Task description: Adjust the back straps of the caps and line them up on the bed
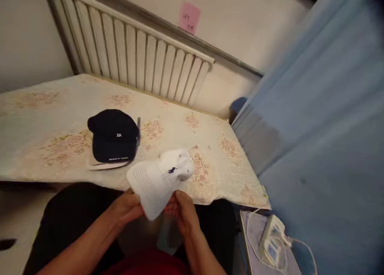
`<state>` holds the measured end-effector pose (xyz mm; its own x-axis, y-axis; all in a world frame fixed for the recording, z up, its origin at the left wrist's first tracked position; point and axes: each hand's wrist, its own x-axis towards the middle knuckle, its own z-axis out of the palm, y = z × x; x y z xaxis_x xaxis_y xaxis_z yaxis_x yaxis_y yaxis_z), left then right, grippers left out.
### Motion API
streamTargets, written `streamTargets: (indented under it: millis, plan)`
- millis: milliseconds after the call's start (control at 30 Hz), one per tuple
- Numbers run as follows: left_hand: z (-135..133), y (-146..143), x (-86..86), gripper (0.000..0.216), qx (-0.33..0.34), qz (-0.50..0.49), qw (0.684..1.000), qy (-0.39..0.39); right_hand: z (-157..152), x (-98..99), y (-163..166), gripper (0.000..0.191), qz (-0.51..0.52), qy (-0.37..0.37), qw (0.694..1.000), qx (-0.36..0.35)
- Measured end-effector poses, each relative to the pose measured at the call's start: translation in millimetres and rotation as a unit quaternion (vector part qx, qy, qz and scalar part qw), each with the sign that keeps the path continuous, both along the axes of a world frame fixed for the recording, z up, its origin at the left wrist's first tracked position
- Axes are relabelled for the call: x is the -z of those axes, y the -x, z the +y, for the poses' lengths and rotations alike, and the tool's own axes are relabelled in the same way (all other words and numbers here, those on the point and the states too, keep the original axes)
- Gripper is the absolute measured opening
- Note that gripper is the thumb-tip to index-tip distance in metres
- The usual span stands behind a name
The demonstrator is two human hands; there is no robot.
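A white baseball cap with a small dark horse-and-rider emblem is held over the near edge of the bed, its brim tilted down toward me. My left hand grips the left side of the brim, the fingers partly hidden beneath it. At the cap's lower right, my right hand has its fingers curled at the edge, some of them behind the cap. To the left a black cap with white lettering lies on the bed, and the pale brim of something under it shows at its front.
The bed's floral sheet stretches ahead to a white radiator below a pink note. A blue curtain hangs on the right. A white power strip with cables rests on a small surface at lower right.
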<state>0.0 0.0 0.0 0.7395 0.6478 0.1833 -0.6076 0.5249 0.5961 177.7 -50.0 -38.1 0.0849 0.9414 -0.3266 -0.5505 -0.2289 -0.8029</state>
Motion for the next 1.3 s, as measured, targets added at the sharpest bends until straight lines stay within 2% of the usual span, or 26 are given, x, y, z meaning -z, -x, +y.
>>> streamTargets:
  millis: [133,467,633,867,1100,1300]
  plan:
    - [0,-4,-4.1,0.056,-0.014,0.022,1.000,0.012,-2,1.4,1,0.038,0.002,0.008,1.000,-0.016]
    - [-3,-6,-12.7,0.061,0.015,0.049,0.999,-0.018,0,5.7,1,0.037,0.012,0.003,1.000,-0.008]
    - [-3,-5,-9.2,0.058,-0.017,0.052,0.998,-0.007,1,6.0,1,0.040,0.008,0.006,1.000,-0.011]
    - [-4,-7,-12.1,0.057,-0.002,0.031,0.999,-0.013,2,8.2,0,0.038,0.010,0.008,1.000,-0.008]
    - [-4,-6,-7.2,0.052,-0.020,0.047,0.999,-0.002,0,9.4,-1,0.037,0.009,0.017,1.000,-0.009]
    - [-5,-7,-10.6,0.052,-0.036,0.071,0.997,0.017,1,10.2,-2,0.038,0.011,0.015,1.000,-0.005]
